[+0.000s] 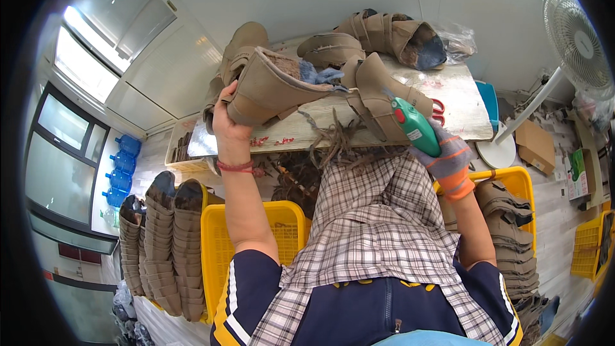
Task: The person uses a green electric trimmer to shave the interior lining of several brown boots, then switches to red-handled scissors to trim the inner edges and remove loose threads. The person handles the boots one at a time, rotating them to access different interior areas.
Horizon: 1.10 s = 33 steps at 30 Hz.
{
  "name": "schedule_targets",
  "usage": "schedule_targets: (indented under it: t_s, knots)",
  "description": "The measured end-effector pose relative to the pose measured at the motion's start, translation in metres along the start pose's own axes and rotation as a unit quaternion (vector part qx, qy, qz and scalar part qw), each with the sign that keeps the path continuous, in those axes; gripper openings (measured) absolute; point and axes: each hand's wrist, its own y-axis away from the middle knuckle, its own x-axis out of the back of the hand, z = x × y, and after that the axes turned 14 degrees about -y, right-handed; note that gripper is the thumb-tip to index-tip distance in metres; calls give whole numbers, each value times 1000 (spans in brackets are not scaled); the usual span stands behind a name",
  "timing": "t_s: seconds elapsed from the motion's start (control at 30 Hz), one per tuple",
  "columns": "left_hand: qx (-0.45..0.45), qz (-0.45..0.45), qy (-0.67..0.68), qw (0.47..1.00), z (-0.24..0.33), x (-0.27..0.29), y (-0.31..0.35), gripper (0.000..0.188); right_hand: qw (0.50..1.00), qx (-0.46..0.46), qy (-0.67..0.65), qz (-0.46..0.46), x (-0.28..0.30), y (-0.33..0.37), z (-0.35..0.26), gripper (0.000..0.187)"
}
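My bare left hand [232, 115] is closed round a tan boot upper [272, 93] with brown fleece and blue cloth inside, held up over the near left part of the worktable [467, 106]. My right hand [448, 157], in a grey and orange glove, grips a green handheld power tool [418, 129] with a red button. The tool's tip points up and left in front of another tan boot upper [384, 93]; whether they touch I cannot tell. Thin brown trimmings [334, 138] hang over the table's near edge, between my hands.
More boot uppers [394, 38] lie along the table's back. Red-handled scissors [438, 110] rest at its right. Yellow crates [221, 237] flank my lap, beside stacked uppers [173, 250] on the left and another stack [506, 237] on the right. A standing fan [576, 41] is far right.
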Motion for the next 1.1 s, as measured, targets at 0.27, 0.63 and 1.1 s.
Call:
schedule_targets:
  t_s: [0.27, 0.63, 1.1]
  knots:
    - [66, -129, 98, 985, -29, 15, 14, 22, 995, 89, 48, -12, -5, -9, -14, 68]
    - [64, -122, 121, 983, -54, 21, 19, 23, 989, 138, 37, -31, -11, -3, -18, 70]
    - [88, -48, 81, 992, -51, 4, 28, 32, 989, 135, -6, -66, -19, -11, -34, 70]
